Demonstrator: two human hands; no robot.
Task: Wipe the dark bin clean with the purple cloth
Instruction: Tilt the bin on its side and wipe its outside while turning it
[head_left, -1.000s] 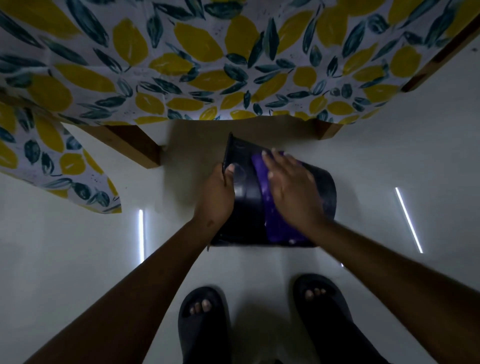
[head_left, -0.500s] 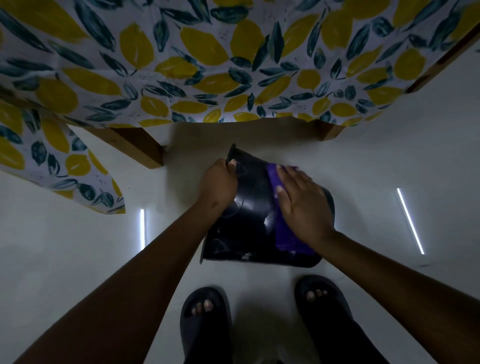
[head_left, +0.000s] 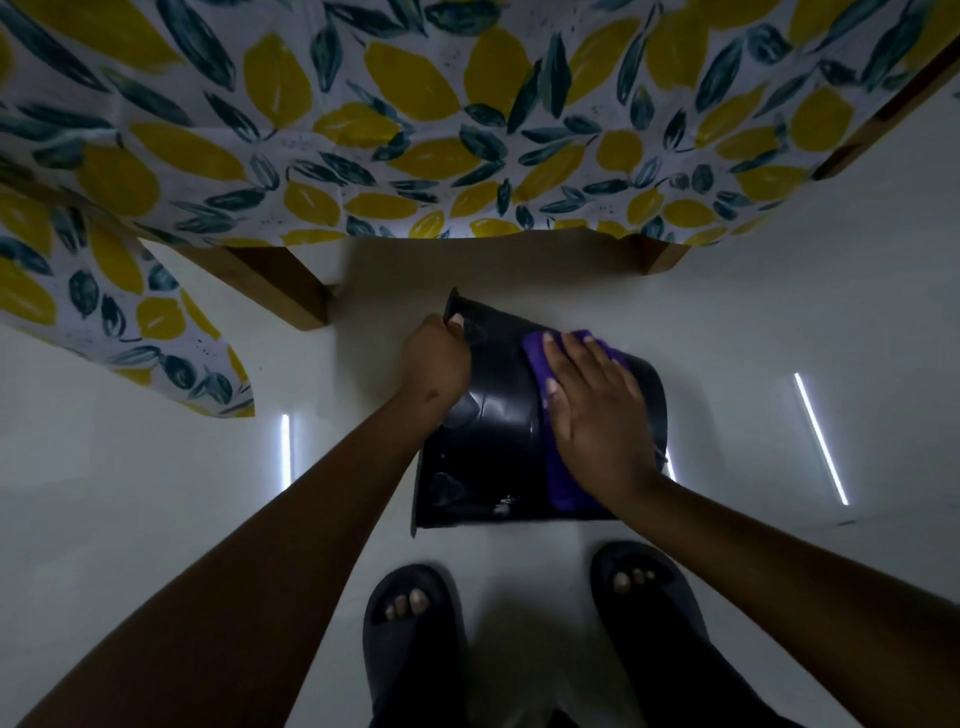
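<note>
The dark bin (head_left: 498, 441) lies on its side on the pale floor, its open rim pointing left. My left hand (head_left: 439, 358) grips that rim at its upper edge. My right hand (head_left: 597, 415) lies flat, fingers spread, pressing the purple cloth (head_left: 561, 483) against the bin's curved outer wall. The cloth shows above my fingertips and below my palm; its middle is hidden under the hand.
A table with a lemon-print cloth (head_left: 415, 130) overhangs just beyond the bin, with wooden legs (head_left: 275, 286) at left and right (head_left: 660, 257). My feet in dark sandals (head_left: 410, 618) stand just in front of the bin. Light strips reflect on the glossy floor (head_left: 821, 441).
My right hand and the cloth have slid rightward across the bin's wall. The bin rolled slightly, showing more bare dark wall between my hands. My left hand kept its grip on the rim.
</note>
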